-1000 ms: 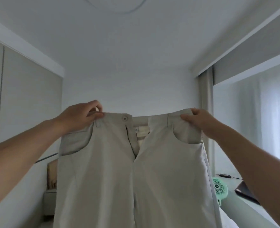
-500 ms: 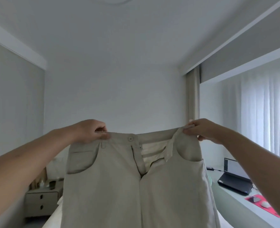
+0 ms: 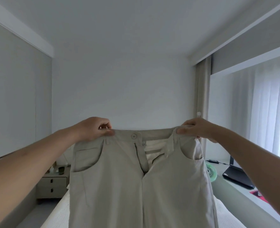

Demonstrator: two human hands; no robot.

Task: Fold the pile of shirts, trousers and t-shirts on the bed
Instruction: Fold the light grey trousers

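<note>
Bedroom: white bed below, nightstand far left.
Trousers: beige, held up mid-air, fly open; likely soft, light, floppy.
Left hand: pinches waistband corner.
Right hand: pinches opposite corner.
Hold: waistband ends look best.

Two bare forearms, no sleeves

Matt beige cloth trousers, plastic button

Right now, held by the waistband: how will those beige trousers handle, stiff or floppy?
Likely floppy: the beige trousers hang straight down from where the left hand and right hand pinch the waistband. The open fly sags, so the front probably shifts. Probably light: fingertip pinches alone hold them.
</note>
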